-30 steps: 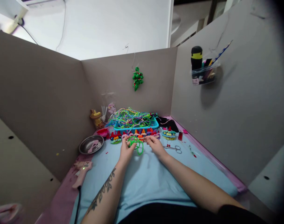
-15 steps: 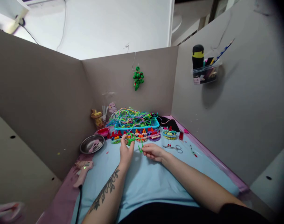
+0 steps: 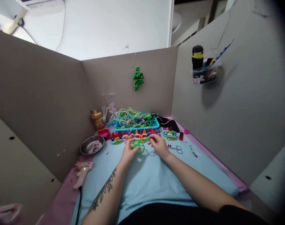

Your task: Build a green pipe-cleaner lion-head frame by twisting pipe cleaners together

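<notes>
A bent piece of green pipe cleaner (image 3: 140, 151), shaped into loops, is pinched between the thumb and fingers of my left hand (image 3: 129, 150). My right hand (image 3: 158, 144) grips a strand of the same green pipe cleaner, pulled out to the right and slightly up. Both hands are closed and hover over the light blue cloth (image 3: 147, 181). Just behind them stands a row of colourful pipe-cleaner figures (image 3: 141, 135), partly covered by my fingers. To the right of my right hand lie scissors (image 3: 177, 148), their blades partly hidden by my wrist.
A blue tray (image 3: 133, 128) heaped with coloured pipe cleaners stands at the back. On the left are a metal bowl (image 3: 92, 145) and a pink glue gun (image 3: 83, 175) with a lit green light. A green ornament (image 3: 138, 79) hangs on the back panel; a clear box (image 3: 204, 76) hangs right.
My right hand has moved up and a little right, drawing the green strand with it. My left hand has turned, and the green loops now hang lower between my hands.
</notes>
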`<state>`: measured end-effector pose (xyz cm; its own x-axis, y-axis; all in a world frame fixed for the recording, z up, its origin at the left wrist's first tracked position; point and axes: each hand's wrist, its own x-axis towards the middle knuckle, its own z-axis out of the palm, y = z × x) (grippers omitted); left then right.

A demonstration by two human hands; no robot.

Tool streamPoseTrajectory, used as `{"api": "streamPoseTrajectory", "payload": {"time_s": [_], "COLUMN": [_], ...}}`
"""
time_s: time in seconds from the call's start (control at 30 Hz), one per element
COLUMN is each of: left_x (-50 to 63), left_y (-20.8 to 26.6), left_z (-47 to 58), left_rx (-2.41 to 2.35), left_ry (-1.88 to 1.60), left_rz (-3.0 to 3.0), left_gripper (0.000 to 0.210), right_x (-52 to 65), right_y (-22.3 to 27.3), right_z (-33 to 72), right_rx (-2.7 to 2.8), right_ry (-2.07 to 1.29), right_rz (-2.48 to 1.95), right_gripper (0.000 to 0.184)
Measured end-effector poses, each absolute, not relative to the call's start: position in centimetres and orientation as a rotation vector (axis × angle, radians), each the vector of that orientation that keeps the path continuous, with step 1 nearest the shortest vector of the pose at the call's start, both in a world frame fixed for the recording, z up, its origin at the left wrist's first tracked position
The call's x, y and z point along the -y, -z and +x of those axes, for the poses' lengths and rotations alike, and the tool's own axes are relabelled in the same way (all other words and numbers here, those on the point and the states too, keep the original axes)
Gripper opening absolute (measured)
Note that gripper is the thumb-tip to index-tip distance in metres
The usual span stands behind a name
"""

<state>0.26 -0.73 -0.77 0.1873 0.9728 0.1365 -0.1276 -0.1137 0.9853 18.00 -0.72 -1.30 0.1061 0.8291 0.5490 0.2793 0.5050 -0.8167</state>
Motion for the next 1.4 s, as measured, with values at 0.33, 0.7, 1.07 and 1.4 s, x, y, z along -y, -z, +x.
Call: {"api": "streamPoseTrajectory", "payload": {"time_s": [0.33,0.7,1.07,1.4], "left_x": [1.3,1.0,1.2,1.0], "left_y": [-0.1,0.5,0.2,1.1], "left_z": [-0.1,-0.2,0.4,0.7], "left_rx": [-0.890,-0.793,-0.694,-0.797], "left_ry": [-1.048,-0.959,-1.150,-1.363], "left_rz": [1.154,1.168,1.267,1.419], "left_gripper": [0.053,0.050,0.048,0.040], "right_x": [0.3,0.8,1.4,0.7], "right_y": [1.5,1.0,0.0,2.9], "right_z": [19.2,19.0,17.6,16.2], "right_rx": [1.858,1.857,1.881,1.997], "right_ry": [-0.234,-0.399,-0.409,-0.500], "right_rz": [-0.833,-0.840,-1.007,-1.080], "right_gripper": [0.032,0.025,0.013,0.086]}}
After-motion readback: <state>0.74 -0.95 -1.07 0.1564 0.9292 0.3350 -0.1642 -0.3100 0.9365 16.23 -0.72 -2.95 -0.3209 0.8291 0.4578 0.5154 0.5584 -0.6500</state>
